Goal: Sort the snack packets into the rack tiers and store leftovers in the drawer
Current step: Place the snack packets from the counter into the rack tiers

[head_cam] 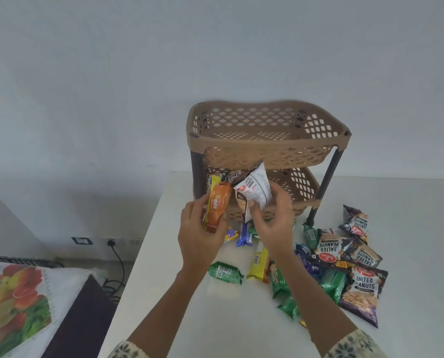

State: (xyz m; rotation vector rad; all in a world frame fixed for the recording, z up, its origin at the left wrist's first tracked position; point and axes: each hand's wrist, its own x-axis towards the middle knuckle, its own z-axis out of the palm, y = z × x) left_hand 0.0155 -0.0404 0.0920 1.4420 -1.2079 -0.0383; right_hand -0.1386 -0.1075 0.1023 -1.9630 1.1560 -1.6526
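Note:
A tan two-tier plastic rack [265, 147] stands at the back of the white table [179, 301]. Its top tier looks bare; the lower tier holds peanut packets [232, 174] at its left end. My left hand [200, 236] grips an orange Treat biscuit packet [215, 205] upright in front of the rack. My right hand [274, 220] pinches a white peanut packet [257, 188], back side facing me, just before the lower tier. Loose packets lie on the table: salted peanuts [365, 282], green packets [226, 272], a yellow bar [259, 263], a blue bar [244, 235].
The table's left edge runs diagonally from the rack down to the frame bottom. Left of it, lower down, sits a bed with a fruit-print cloth [17, 303] and a dark frame. A wall socket with a black cable [112, 244] is behind.

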